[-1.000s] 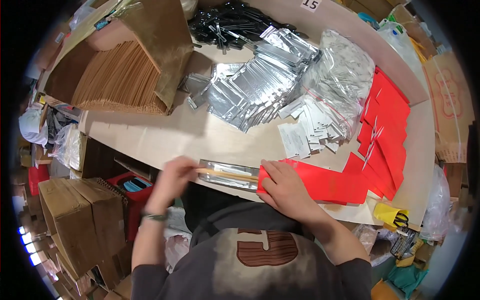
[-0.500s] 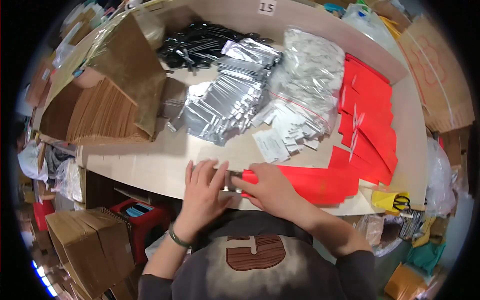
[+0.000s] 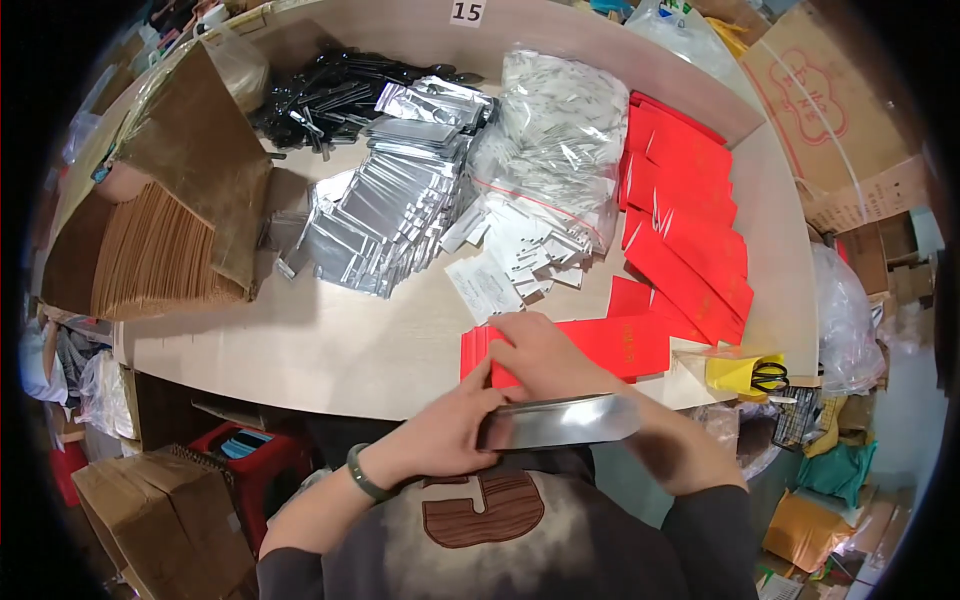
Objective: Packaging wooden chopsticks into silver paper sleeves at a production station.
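Note:
My left hand, a dark band at its wrist, is closed on the left end of a shiny silver flat pouch. The pouch extends to the right past the table's front edge, below my right hand. My right hand grips the left part of a red paper envelope lying at the front edge. The fingertips of both hands nearly meet there. A fan of red envelopes spreads behind and to the right. Small white cards lie beyond my right hand, beside overlapping silver pouches.
An open cardboard box of tightly packed brown sheets stands at the left. Behind are black-wrapped items and a clear bag of white packets. A yellow holder with scissors hangs at the front right edge; a low wall rims the table.
The silver pouch, earlier mostly hidden between my hands at the red envelope's left end, now shows in full, lower and nearer my body. My left hand has moved down; the view has shifted right.

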Motion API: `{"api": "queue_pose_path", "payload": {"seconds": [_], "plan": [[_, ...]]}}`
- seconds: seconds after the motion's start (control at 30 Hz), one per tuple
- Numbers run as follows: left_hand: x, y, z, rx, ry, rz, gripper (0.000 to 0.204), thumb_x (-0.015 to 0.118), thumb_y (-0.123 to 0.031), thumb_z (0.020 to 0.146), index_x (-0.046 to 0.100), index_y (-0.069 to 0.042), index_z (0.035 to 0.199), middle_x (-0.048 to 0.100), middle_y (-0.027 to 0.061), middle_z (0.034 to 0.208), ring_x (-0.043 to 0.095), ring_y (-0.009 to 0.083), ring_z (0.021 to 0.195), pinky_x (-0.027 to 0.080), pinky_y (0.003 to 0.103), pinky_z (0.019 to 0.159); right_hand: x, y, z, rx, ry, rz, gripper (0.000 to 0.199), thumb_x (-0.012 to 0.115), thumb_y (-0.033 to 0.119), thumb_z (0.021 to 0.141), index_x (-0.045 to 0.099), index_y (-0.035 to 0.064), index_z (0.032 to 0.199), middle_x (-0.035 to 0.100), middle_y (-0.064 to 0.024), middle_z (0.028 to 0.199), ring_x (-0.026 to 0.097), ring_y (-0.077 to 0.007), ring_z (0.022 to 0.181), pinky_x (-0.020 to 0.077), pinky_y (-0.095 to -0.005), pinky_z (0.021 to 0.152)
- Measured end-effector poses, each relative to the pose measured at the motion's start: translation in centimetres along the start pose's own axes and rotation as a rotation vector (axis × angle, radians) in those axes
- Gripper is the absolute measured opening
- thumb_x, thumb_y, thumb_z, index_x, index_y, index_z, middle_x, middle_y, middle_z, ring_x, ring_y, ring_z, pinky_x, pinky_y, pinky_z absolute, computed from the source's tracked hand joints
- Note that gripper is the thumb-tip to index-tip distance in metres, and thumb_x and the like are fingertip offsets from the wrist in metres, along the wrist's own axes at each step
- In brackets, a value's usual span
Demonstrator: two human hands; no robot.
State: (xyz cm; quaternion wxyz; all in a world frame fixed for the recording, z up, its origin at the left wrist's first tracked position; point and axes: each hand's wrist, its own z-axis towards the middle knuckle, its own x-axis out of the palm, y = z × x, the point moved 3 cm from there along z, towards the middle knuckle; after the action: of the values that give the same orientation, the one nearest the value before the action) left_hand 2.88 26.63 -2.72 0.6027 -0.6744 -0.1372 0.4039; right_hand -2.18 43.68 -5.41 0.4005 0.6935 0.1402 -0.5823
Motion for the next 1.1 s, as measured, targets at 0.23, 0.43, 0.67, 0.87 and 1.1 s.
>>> {"api": "queue_pose_path", "payload": {"seconds": [0.23, 0.43, 0.67, 0.87, 1.1], "plan": [[-3.7, 6.7, -8.5, -0.444, -0.599, 0.523, 0.049, 0.074, -0.007, 0.064, 0.058, 0.001, 0.109, 0.063, 0.0210, 0.095, 0.063, 0.0417, 0.089, 0.052, 0.045, 0.079, 1.2, 2.7, 1.5, 0.419, 0.015, 0.162, 0.035, 0.063, 0.036, 0.086, 0.062, 0.0015, 0.080, 0.066, -0.0195, 0.072, 0.067, -0.0384, 0.070, 0.0519, -0.0486, 0.060], [-3.3, 7.4, -10.2, -0.305, -0.442, 0.589, 0.050, 0.072, -0.002, 0.066, 0.057, -0.001, 0.114, 0.061, 0.0189, 0.088, 0.061, 0.0403, 0.082, 0.050, 0.043, 0.072, 2.4, 1.9, 2.8, 0.513, 0.072, 0.286, 0.017, 0.061, 0.014, 0.075, 0.065, 0.0006, 0.085, 0.066, -0.0214, 0.076, 0.067, -0.0386, 0.075, 0.0528, -0.0496, 0.066], [-5.4, 3.6, -4.3, -0.115, -0.154, 0.517, 0.066, 0.081, -0.032, 0.072, 0.055, -0.005, 0.126, 0.059, 0.0161, 0.118, 0.056, 0.0367, 0.109, 0.046, 0.043, 0.093, 0.8, 6.1, 5.6, 0.339, 0.167, 0.161, 0.026, 0.059, 0.027, 0.085, 0.067, 0.0033, 0.080, 0.067, -0.0190, 0.072, 0.067, -0.0382, 0.071, 0.0530, -0.0494, 0.064], [-11.3, 4.3, -8.9, -0.260, -0.441, 0.635, 0.061, 0.082, -0.025, 0.074, 0.057, -0.007, 0.127, 0.059, 0.0149, 0.125, 0.055, 0.0377, 0.115, 0.045, 0.044, 0.098, 1.9, -0.9, 9.0, 0.368, 0.057, -0.170, 0.026, 0.062, 0.026, 0.087, 0.065, 0.0010, 0.078, 0.067, -0.0185, 0.077, 0.068, -0.0348, 0.075, 0.0533, -0.0479, 0.066], [-27.0, 3.5, -14.8, -0.370, -1.107, 0.932, 0.032, 0.072, -0.015, 0.083, 0.065, -0.003, 0.112, 0.068, 0.0180, 0.099, 0.068, 0.0309, 0.089, 0.053, 0.039, 0.074, -1.6, 0.7, 11.4, 0.282, -0.157, 0.093, 0.021, 0.059, 0.022, 0.090, 0.064, 0.0022, 0.088, 0.067, -0.0194, 0.081, 0.064, -0.0402, 0.079, 0.0506, -0.0506, 0.071]]}}
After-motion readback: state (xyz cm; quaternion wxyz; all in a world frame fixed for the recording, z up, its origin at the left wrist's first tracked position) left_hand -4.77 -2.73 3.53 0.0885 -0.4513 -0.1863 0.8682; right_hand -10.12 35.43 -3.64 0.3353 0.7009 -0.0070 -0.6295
